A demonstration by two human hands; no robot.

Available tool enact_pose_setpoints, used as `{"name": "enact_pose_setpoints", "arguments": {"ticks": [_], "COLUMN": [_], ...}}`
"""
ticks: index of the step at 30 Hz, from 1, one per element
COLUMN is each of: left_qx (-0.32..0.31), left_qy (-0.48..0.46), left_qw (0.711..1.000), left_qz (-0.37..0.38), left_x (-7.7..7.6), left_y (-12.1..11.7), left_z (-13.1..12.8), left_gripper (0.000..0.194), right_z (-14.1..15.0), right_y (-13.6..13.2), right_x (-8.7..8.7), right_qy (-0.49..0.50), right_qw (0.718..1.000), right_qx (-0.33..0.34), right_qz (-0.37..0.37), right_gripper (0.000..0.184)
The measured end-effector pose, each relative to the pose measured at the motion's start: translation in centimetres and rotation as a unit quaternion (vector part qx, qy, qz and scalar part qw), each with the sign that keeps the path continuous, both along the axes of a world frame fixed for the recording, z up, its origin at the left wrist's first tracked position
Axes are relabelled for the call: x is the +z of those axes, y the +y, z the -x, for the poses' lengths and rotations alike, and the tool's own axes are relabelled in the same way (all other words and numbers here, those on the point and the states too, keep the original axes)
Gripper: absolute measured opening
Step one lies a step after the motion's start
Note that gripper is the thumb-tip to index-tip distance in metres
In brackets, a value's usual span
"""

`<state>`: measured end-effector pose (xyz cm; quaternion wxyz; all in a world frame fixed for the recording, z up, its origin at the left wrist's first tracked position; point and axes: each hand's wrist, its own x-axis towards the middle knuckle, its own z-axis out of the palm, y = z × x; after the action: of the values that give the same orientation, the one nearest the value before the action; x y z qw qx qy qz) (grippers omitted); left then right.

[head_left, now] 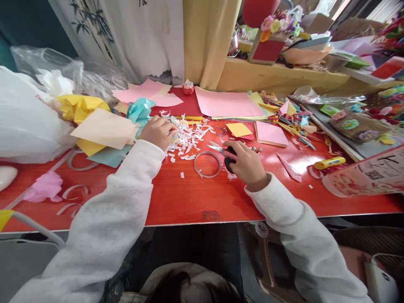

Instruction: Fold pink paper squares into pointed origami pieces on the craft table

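Observation:
My right hand is closed on a pair of scissors with black handles. Their metal blades point left, slightly apart, just above the red table. My left hand rests at the left side of a pile of white paper shreds, its fingers curled down. What those fingertips hold, if anything, is hidden. Between the hands lies a clear round ring, perhaps a roll of tape. Behind my left hand sits crumpled teal paper.
Beige card and a white plastic bag lie left. Pink sheets, a yellow paper square and a pink note pad lie behind. At right are a yellow glue stick and a printed cup.

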<state>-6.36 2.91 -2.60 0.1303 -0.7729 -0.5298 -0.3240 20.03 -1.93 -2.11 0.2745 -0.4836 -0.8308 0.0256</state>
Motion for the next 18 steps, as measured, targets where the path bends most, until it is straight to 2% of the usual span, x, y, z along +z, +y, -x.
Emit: {"name": "enact_pose_setpoints", "arguments": {"ticks": [3,7,14,18], "left_qx": [0.019,0.013,-0.042,-0.032], "left_qy": [0.057,0.054,0.047,0.11], "left_qw": [0.998,0.998,0.998,0.993], "left_qz": [-0.016,-0.035,0.013,0.026], "left_x": [-0.5,-1.0,-1.6,-1.9], "left_y": [0.2,0.8,1.2,1.3], "left_z": [-0.3,-0.3,-0.1,0.3], "left_gripper": [0.021,0.02,0.015,0.016], "right_z": [0.2,0.3,0.3,0.2], "right_y": [0.0,-0.2,-0.1,-0.1], "right_x": [-0.2,-0.3,-0.2,-0.1], "right_qy": [0.003,0.015,0.012,0.017], "right_qw": [1.0,1.0,1.0,1.0], "right_qx": [0.002,0.009,0.004,-0.002], "right_qz": [0.009,0.02,0.01,0.003], "right_gripper": [0.036,0.036,0.033,0.033]}}
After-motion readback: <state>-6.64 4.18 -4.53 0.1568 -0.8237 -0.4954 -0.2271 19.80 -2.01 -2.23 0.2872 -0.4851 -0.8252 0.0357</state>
